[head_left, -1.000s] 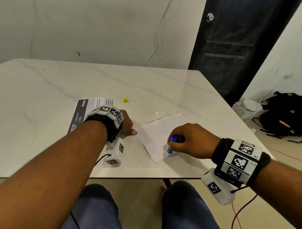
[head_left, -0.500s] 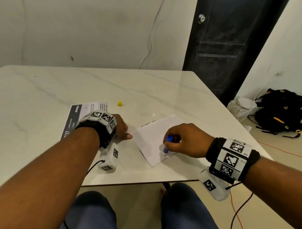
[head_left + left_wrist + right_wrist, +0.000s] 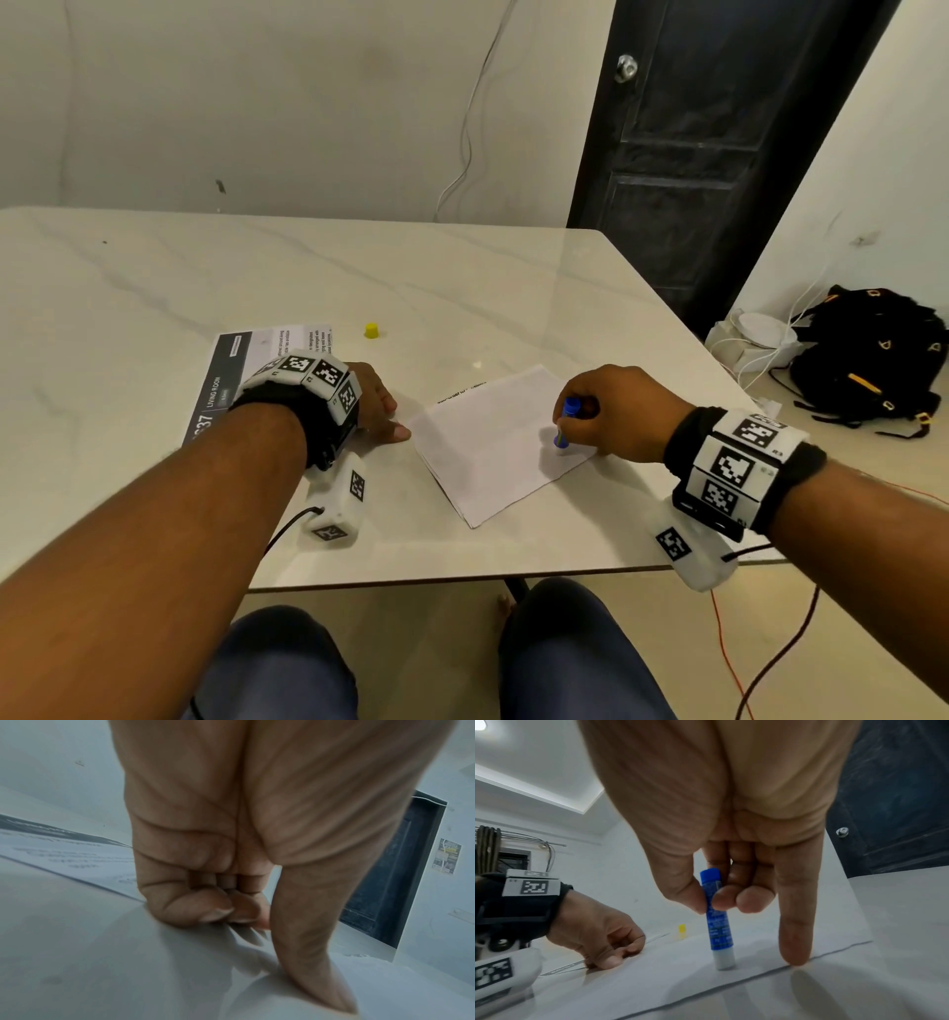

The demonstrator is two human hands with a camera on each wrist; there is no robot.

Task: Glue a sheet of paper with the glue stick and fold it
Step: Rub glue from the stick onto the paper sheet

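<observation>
A white sheet of paper [image 3: 488, 452] lies turned at an angle on the marble table [image 3: 462, 288]. My right hand [image 3: 580, 411] pinches an upright blue glue stick [image 3: 564, 429] between thumb and fingertips. Its white tip rests on the paper near the right edge. In the right wrist view the glue stick [image 3: 718, 923] stands on the paper [image 3: 654, 983], and one straight finger [image 3: 795, 943] touches the paper's edge. My left hand [image 3: 380, 406] rests at the paper's left corner, fingers curled into the palm. Its thumb [image 3: 308, 953] lies flat on the surface.
A printed sheet [image 3: 246, 370] with a dark header lies under my left wrist. The yellow cap [image 3: 371, 330] stands behind it on the table. The table's front edge is close to both wrists. A black bag [image 3: 868, 354] and cables lie on the floor at right.
My right hand has slid the glue stick along the paper's right side, away from the near corner. The left hand stays in place. The head view has shifted slightly.
</observation>
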